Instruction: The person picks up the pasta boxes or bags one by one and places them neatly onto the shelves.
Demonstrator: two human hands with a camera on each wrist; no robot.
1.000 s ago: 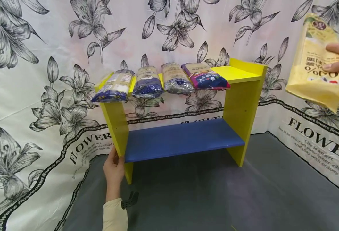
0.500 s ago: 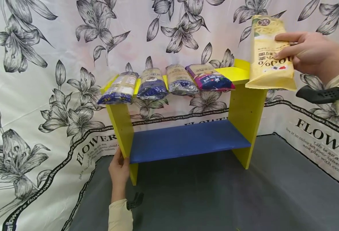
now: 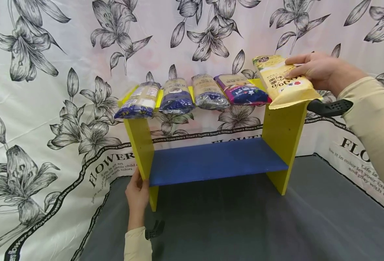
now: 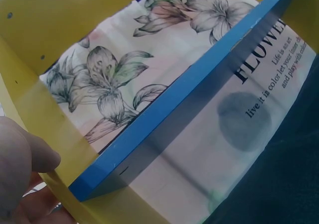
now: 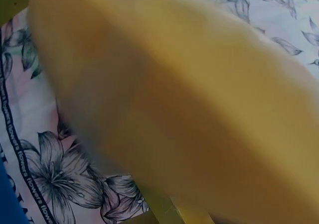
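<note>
My right hand (image 3: 322, 72) holds a yellow pasta packet (image 3: 285, 81), thumb and forefinger on its printed face. It is tilted over the right end of the yellow and blue shelf unit's top (image 3: 258, 83). Whether it touches the board cannot be told. In the right wrist view the yellow packet (image 5: 174, 99) is blurred and hides the hand. My left hand (image 3: 137, 194) grips the unit's left side panel (image 3: 139, 148) beside the blue shelf board (image 3: 211, 161). The left wrist view shows the left thumb (image 4: 37, 154) on the yellow panel's front edge.
Several bags lie side by side along the top: a blue-ended bag (image 3: 139, 99), a second blue bag (image 3: 177, 96), a silver-ended bag (image 3: 208, 92) and a purple-blue pasta bag (image 3: 242, 90). Flower-printed cloth (image 3: 64, 54) hangs behind. The unit stands on a dark grey surface (image 3: 218, 224).
The right hand has brought the yellow pasta packet leftward and down from the far right to the shelf's right end, tipping it flatter. The left hand keeps its grip on the side panel.
</note>
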